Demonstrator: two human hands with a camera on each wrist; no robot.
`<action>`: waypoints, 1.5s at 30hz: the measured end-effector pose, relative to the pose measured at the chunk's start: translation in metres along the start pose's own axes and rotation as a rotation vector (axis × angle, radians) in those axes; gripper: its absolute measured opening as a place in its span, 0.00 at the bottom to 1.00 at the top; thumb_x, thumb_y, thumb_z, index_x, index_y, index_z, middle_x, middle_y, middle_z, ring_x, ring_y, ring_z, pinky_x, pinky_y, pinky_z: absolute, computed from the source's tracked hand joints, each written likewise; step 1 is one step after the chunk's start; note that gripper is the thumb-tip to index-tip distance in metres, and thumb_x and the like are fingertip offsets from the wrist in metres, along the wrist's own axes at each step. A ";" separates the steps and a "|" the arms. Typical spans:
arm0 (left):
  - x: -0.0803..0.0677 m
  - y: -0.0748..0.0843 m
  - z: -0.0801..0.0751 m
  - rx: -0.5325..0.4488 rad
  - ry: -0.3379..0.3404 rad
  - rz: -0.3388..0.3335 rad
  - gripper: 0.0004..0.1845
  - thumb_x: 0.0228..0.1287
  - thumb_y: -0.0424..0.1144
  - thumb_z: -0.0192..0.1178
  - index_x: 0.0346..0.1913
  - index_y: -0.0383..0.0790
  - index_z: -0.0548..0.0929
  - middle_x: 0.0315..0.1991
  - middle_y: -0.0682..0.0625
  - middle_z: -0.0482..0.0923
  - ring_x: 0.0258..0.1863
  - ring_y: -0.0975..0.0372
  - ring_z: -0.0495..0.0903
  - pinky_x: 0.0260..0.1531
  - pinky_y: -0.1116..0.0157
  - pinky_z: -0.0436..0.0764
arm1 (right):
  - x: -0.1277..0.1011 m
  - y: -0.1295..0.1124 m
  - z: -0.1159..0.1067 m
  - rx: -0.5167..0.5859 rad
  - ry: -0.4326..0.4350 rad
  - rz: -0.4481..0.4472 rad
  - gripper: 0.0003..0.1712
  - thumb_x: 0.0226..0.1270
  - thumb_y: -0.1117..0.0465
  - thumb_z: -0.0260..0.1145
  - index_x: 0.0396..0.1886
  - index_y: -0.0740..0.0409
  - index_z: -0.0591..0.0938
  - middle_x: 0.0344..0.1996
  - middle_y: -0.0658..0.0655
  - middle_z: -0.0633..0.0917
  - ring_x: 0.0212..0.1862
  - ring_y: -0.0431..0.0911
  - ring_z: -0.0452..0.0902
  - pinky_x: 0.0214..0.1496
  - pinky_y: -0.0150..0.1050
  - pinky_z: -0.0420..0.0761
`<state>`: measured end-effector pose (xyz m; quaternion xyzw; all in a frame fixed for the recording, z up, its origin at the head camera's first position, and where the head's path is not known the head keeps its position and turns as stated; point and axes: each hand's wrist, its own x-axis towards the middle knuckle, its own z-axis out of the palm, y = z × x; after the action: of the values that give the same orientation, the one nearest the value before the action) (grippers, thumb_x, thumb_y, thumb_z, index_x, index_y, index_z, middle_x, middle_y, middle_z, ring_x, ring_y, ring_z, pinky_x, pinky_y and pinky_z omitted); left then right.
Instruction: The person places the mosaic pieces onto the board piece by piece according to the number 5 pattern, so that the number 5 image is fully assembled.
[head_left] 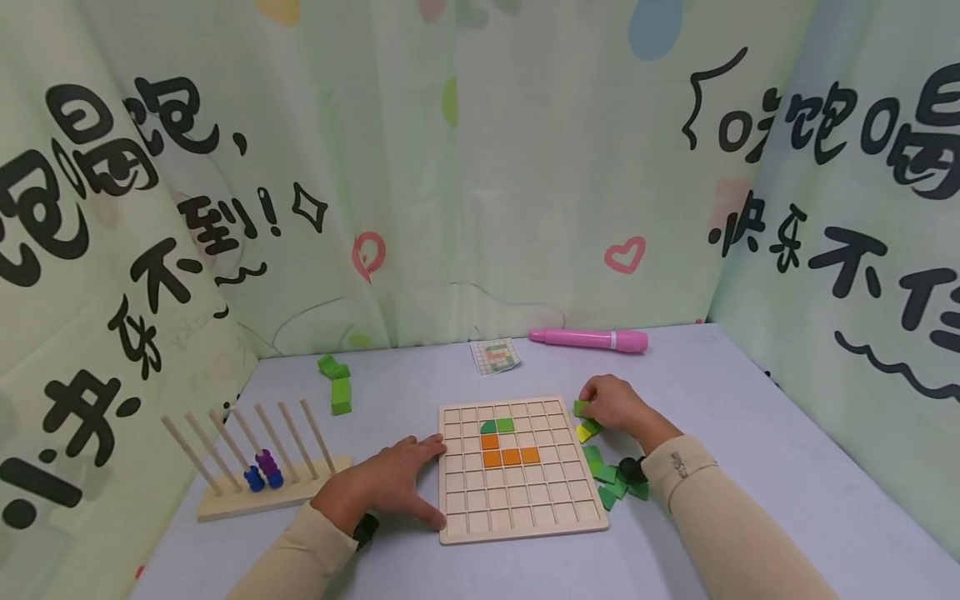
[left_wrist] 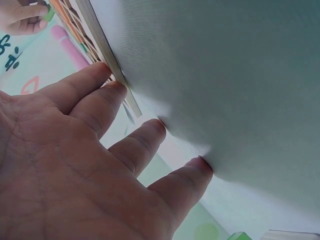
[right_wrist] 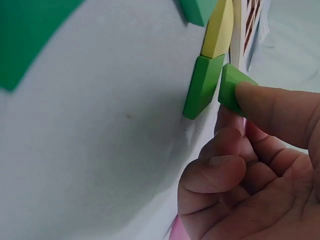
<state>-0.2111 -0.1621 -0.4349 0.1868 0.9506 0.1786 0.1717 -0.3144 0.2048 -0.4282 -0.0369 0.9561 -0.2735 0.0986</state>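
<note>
My left hand (head_left: 386, 487) lies flat against the grid board (head_left: 521, 517) — right hand (head_left: 611, 402) pinches a green tile (right_wrist: 231, 87) beside it.

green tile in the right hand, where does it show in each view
Head: green tile at the right hand's fingertips, just off the board's upper right corner.
Left wrist: tiny, top left corner, pinched in the far hand.
Right wrist: right of centre, under the fingertip.
Shared landmark: the board's wooden edge, beside the tile in every view.
</note>
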 end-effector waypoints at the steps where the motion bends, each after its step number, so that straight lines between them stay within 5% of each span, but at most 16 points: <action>1: 0.000 0.000 0.000 0.000 0.000 0.000 0.56 0.43 0.62 0.82 0.76 0.46 0.70 0.81 0.53 0.62 0.78 0.45 0.61 0.72 0.39 0.67 | 0.000 0.000 0.000 0.010 0.003 -0.002 0.08 0.70 0.64 0.66 0.45 0.64 0.82 0.40 0.59 0.83 0.43 0.50 0.76 0.43 0.41 0.79; 16: 0.000 0.000 -0.001 -0.001 -0.004 -0.016 0.56 0.43 0.62 0.82 0.76 0.47 0.70 0.81 0.53 0.62 0.79 0.45 0.60 0.72 0.38 0.67 | -0.002 -0.031 0.019 0.223 -0.100 -0.129 0.06 0.71 0.66 0.65 0.44 0.63 0.82 0.36 0.56 0.80 0.37 0.47 0.73 0.36 0.38 0.75; 28: 0.001 -0.001 0.000 -0.004 -0.005 0.008 0.56 0.43 0.62 0.82 0.76 0.46 0.70 0.81 0.53 0.62 0.78 0.46 0.61 0.72 0.39 0.67 | 0.001 -0.057 0.037 0.153 -0.131 -0.215 0.03 0.70 0.69 0.65 0.40 0.62 0.83 0.34 0.55 0.81 0.39 0.47 0.73 0.43 0.40 0.75; 45: 0.001 -0.001 0.000 -0.010 0.004 0.012 0.56 0.43 0.61 0.82 0.76 0.44 0.70 0.81 0.51 0.62 0.79 0.43 0.60 0.73 0.39 0.66 | 0.001 -0.064 0.045 0.048 -0.103 -0.206 0.03 0.71 0.67 0.65 0.37 0.59 0.85 0.34 0.53 0.84 0.38 0.47 0.75 0.43 0.42 0.77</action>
<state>-0.2121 -0.1622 -0.4357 0.1914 0.9489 0.1847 0.1698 -0.3053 0.1269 -0.4316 -0.1464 0.9341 -0.3028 0.1198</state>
